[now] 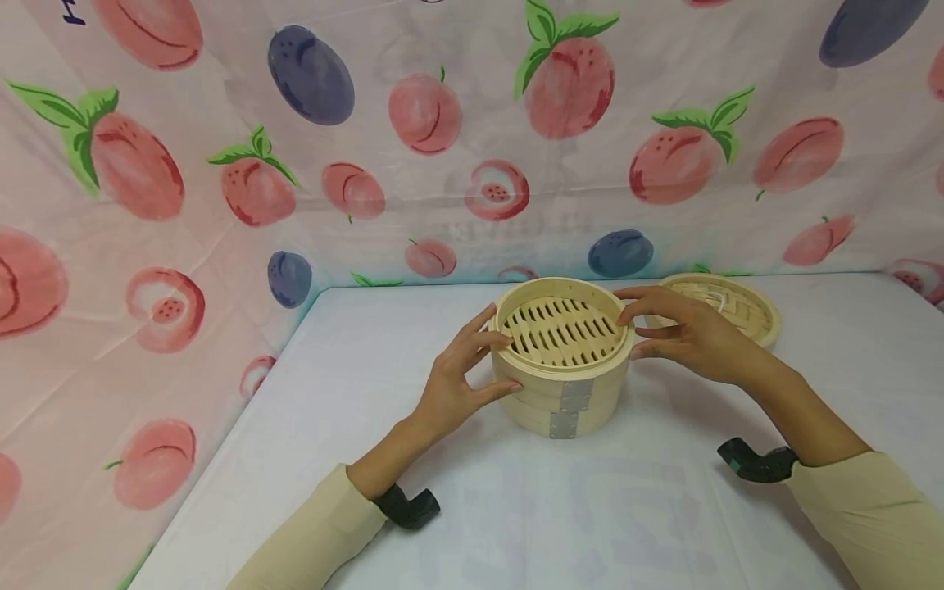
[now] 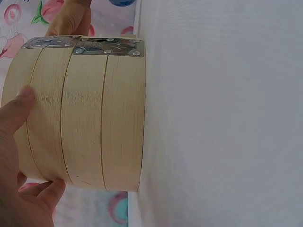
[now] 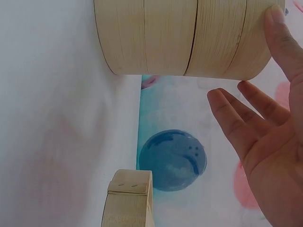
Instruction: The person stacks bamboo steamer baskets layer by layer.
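Observation:
A round bamboo steamer of two stacked baskets (image 1: 564,385) stands upright on the white table, with a slatted floor showing inside the top basket and metal plates (image 2: 110,46) on its wall. My left hand (image 1: 460,377) grips the top basket's left side, thumb on the outer wall and fingers round the far side and at the rim. At the right side is my right hand (image 1: 686,332). Its thumb (image 3: 279,28) touches the wall near the rim; the fingers (image 3: 232,116) are extended beside the steamer, mostly apart from it.
Behind my right hand lies a round woven bamboo lid (image 1: 763,319), partly hidden by the hand. A fruit-print cloth (image 1: 442,197) hangs along the back and left of the white table (image 1: 575,516). A black curved piece (image 1: 755,460) sits at each wrist.

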Available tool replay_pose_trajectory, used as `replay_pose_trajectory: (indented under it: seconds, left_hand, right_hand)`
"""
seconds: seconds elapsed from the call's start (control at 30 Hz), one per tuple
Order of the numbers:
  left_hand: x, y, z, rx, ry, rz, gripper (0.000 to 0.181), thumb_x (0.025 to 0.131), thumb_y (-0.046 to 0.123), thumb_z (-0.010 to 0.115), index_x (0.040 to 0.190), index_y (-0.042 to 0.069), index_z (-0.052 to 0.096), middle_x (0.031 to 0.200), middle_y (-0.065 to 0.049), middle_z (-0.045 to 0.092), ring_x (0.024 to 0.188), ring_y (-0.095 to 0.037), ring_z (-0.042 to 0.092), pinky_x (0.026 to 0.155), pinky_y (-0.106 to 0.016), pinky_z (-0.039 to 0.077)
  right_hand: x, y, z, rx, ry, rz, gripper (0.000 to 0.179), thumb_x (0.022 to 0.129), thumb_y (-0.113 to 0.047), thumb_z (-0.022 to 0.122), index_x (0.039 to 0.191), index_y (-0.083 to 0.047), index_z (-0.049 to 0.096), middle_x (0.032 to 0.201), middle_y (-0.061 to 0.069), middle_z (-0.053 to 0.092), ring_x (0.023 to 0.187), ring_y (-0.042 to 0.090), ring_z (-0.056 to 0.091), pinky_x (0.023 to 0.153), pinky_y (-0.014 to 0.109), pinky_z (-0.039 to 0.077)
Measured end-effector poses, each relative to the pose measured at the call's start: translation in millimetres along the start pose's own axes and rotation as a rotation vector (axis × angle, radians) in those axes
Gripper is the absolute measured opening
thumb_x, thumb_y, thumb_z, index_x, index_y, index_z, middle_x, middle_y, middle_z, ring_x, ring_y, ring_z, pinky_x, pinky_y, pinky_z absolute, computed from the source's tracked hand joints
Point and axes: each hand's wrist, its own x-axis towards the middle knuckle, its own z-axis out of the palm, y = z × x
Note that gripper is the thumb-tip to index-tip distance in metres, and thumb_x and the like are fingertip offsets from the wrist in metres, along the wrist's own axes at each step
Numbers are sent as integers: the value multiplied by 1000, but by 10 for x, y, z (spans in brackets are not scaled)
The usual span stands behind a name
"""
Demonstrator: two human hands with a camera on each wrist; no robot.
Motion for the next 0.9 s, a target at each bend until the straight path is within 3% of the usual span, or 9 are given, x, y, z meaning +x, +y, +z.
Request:
replay_pose_trajectory:
  seconds: [0.23, 0.47, 0.9]
  left_hand:
    - [5, -8, -7, -18, -7, -20, 54, 68, -13, 79, 113, -7, 50, 142, -35, 32, 128, -49, 36, 98, -45, 45]
    - [-7, -34, -13, -48, -17, -78, 55, 70, -12, 79, 116, -6, 49, 147, -31, 28, 132, -44, 35, 100, -45, 43]
    - [-51, -136, -5, -154, -55, -192, 63, 72, -12, 77, 125, -2, 44, 156, -16, 16, 140, -33, 24, 105, -49, 38]
  right_hand:
    - [6, -23, 11, -3, 6, 0, 39, 76, -4, 79, 109, -16, 63, 139, 7, 47, 124, 7, 44, 83, 41, 55]
    - [31, -40, 22, 14, -9, 25, 39, 75, -4, 79, 108, -13, 62, 138, 8, 44, 126, 28, 42, 84, 41, 54]
    - [35, -63, 58, -7, 2, -10, 38, 73, -5, 80, 105, -15, 63, 135, 6, 43, 124, 27, 42, 82, 38, 55]
